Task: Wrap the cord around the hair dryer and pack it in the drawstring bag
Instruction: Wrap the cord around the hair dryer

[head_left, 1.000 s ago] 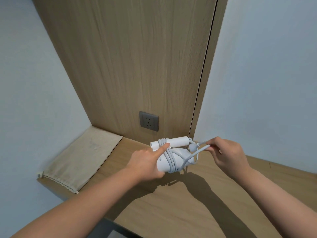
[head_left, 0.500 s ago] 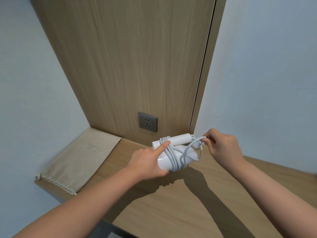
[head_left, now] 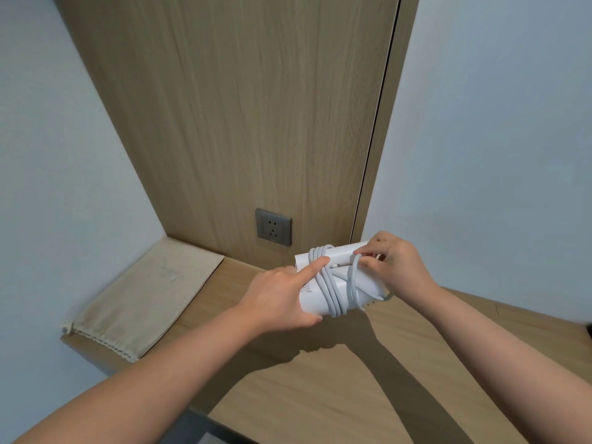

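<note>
A white folded hair dryer (head_left: 320,299) is held above the wooden shelf (head_left: 352,395), with its pale grey cord (head_left: 333,290) wound round it in several turns. My left hand (head_left: 278,299) grips the dryer's left end, its index finger stretched out and pressing on the coils. My right hand (head_left: 394,267) is at the dryer's right end, over the folded handle, pinching the last stretch of cord. The plug is hidden behind my right hand. The beige drawstring bag (head_left: 144,299) lies flat on the shelf's left end.
A grey wall socket (head_left: 273,226) sits in the wooden back panel (head_left: 240,107) just above the shelf. Pale walls close the nook on the left and right. The shelf's front edge runs diagonally at lower left.
My right hand has carried the cord end leftward from beside the dryer onto its right end, laying another loop. The left hand has held still on the dryer.
</note>
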The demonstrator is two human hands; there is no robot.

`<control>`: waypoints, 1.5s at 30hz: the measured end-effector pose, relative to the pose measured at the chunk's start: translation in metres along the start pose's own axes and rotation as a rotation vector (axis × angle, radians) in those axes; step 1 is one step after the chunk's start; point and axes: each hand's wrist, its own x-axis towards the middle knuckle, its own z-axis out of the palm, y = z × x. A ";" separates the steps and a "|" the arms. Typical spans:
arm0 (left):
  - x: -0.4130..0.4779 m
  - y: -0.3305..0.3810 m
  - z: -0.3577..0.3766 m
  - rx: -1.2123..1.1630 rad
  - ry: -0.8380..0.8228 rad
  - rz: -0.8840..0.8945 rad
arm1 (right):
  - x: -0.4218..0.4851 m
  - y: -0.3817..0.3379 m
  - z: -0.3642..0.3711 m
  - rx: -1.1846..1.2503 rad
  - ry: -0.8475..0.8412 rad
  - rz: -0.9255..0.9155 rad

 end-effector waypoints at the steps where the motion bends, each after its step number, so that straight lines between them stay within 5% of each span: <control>1: 0.001 0.000 0.000 0.000 0.002 0.007 | 0.001 -0.001 -0.002 -0.009 -0.006 0.002; 12: 0.002 0.000 -0.002 -0.008 -0.005 -0.008 | 0.010 -0.023 -0.007 -0.159 -0.090 -0.048; 22: -0.001 -0.004 0.001 -0.282 -0.113 -0.158 | 0.011 -0.024 -0.032 -0.126 -0.699 -0.105; 29: -0.001 0.003 0.005 -0.427 -0.145 -0.181 | -0.001 -0.024 -0.016 -0.146 -0.569 -0.251; 40: -0.003 0.004 0.012 -0.453 -0.174 -0.204 | 0.005 -0.024 -0.006 -0.252 -0.697 -0.275; 45: -0.003 0.000 0.010 -0.475 -0.173 -0.218 | 0.010 -0.012 -0.009 -0.042 -0.662 -0.125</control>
